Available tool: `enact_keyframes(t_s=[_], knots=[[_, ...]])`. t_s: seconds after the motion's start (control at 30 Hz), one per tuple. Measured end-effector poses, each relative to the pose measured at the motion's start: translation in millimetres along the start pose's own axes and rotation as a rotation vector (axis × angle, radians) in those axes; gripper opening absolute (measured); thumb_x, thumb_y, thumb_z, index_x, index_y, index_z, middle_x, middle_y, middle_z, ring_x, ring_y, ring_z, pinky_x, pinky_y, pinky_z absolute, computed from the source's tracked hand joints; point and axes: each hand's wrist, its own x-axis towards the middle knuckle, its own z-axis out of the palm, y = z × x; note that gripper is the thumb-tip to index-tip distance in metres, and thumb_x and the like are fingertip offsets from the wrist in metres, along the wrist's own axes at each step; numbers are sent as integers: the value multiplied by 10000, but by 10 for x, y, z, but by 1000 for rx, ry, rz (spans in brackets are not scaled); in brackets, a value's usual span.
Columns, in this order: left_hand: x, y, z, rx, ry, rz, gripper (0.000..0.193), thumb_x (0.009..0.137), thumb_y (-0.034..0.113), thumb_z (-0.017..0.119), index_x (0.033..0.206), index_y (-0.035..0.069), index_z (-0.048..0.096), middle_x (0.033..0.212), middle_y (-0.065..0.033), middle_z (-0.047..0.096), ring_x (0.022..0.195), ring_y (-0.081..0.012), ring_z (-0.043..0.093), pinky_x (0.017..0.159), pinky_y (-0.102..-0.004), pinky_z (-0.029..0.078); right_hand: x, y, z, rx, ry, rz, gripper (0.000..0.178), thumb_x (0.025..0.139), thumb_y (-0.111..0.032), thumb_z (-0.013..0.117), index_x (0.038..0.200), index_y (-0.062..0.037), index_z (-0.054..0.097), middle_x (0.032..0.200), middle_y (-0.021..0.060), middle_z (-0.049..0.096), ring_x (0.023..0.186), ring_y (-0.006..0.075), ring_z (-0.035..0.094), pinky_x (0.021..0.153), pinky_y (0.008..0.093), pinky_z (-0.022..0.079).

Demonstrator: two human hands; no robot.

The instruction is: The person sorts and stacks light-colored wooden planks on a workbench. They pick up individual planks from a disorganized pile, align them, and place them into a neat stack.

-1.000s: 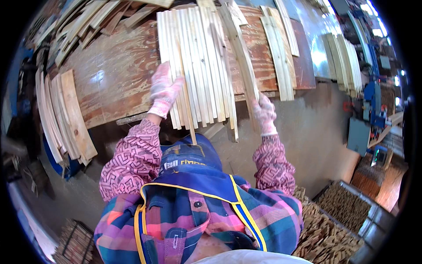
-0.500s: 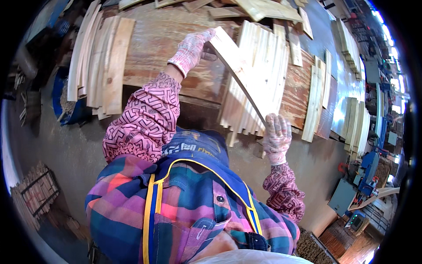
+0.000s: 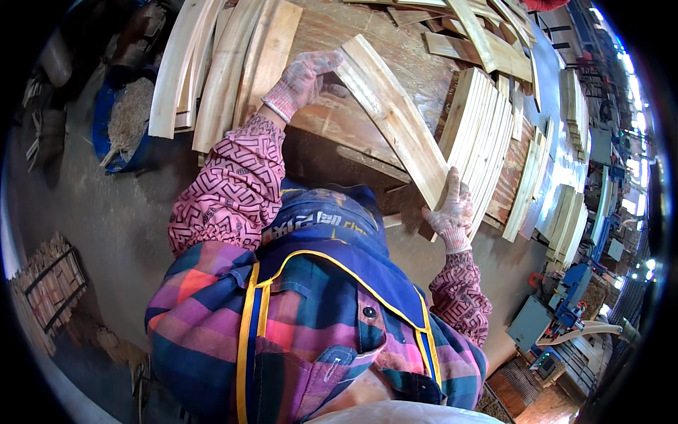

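A pale wooden board slants across in front of me, its broad, streaky face turned up. My left hand, in a speckled knit glove, is closed round its far end. At the near end, my gloved right hand grips the corner, thumb on one side and fingers on the other. Just right of the board, a row of narrow boards stands on edge, packed side by side on the wooden worktable. The held board hides part of that row's left side.
More long boards lie at the table's left. Loose pieces are heaped at the far side, and a few boards lie to the right. A blue tub of shavings stands on the left floor; a rack of wood strips is lower left.
The held board has turned so that its broad face shows. The table and stacks appear shifted right as my view swings left. Both hands keep hold of the board's ends.
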Motion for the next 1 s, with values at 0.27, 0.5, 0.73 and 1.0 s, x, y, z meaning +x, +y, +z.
enact_keyframes(t_s=[0.27,0.5,0.73,1.0], knots=[[-143,20,-170,-347,163,-78,871,946,723,434,1371,-33,507,1190,-217,652,958,-288,705,816,-395,609,22,-359,427,4,182,-102,1294,578,-355,930,1582,-183,131,1300,207,506,1179,406,518,1010,522,447],[-101,-111,-490,-207,240,-120,948,931,775,373,1448,-19,398,1270,-268,597,1015,-359,683,843,-481,590,124,-613,392,78,41,-93,1200,606,-335,917,1564,-145,220,1249,216,563,1151,423,569,1005,489,479],[60,-102,-382,-56,215,-139,900,969,715,373,1418,-61,451,1190,-232,670,984,-319,703,831,-427,601,533,-242,593,1648,-915,11,756,726,-317,839,1323,62,571,1125,181,705,982,277,703,857,360,582],[-46,-696,-282,-80,322,-386,819,986,668,411,1396,-38,479,1130,-204,693,899,-314,716,787,-430,610,671,-109,566,1830,-909,283,530,811,-231,737,1244,57,634,1037,170,729,835,249,730,794,354,598]])
